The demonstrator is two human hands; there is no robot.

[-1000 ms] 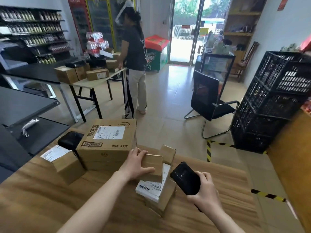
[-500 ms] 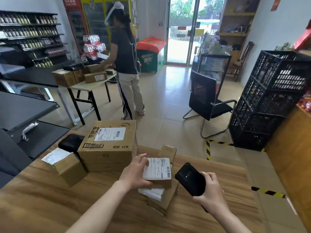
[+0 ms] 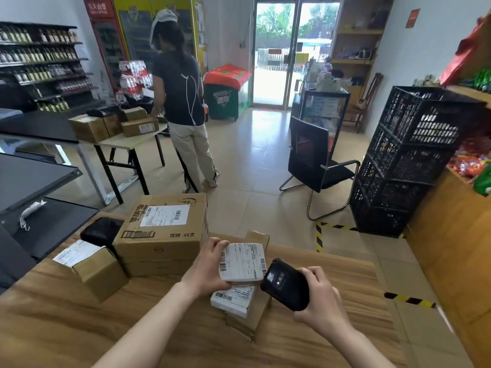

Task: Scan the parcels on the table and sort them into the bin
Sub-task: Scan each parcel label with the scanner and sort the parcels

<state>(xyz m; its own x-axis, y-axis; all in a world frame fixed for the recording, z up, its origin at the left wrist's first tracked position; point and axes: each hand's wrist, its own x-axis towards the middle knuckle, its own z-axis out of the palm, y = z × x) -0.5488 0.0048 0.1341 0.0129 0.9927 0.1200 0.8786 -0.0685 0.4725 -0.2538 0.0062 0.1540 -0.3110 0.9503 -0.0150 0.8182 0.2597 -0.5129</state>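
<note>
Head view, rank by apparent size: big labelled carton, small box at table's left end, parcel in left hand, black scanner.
1. big carton
2. small box
3. held parcel and scanner: these look about alike, and both are held nearer the camera, so I won't rank them.

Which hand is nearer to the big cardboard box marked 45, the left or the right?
Left. The left hand, holding a small labelled parcel, is at the near right corner of the big cardboard box; the right hand, gripping the black scanner, is farther right.
</note>
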